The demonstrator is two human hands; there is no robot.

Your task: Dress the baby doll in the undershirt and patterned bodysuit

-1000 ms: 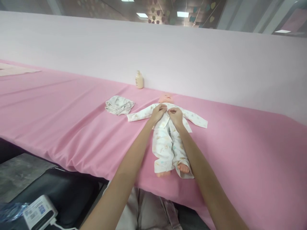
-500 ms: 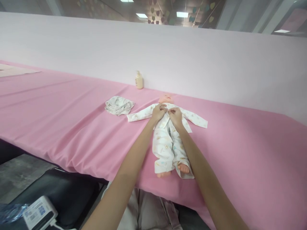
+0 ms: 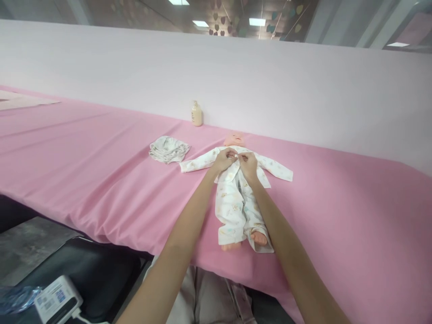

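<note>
A baby doll (image 3: 234,138) lies on its back on the pink table cover (image 3: 101,171), dressed in a white printed sleepsuit (image 3: 234,202). Its bare feet stick out near the table's front edge. My left hand (image 3: 223,160) and my right hand (image 3: 248,163) meet at the suit's collar, just below the doll's chin. Both hands are closed in a pinch on the two front edges of the sleepsuit. The suit's front hangs open lower down the chest.
A folded white cloth (image 3: 168,149) lies left of the doll. A small cream bottle (image 3: 196,113) stands by the pale back wall. A black chair (image 3: 87,274) and a white device (image 3: 57,299) sit below the table's front edge at left.
My two hands have drawn a little closer together at the collar. The doll and the other things stay where they were.
</note>
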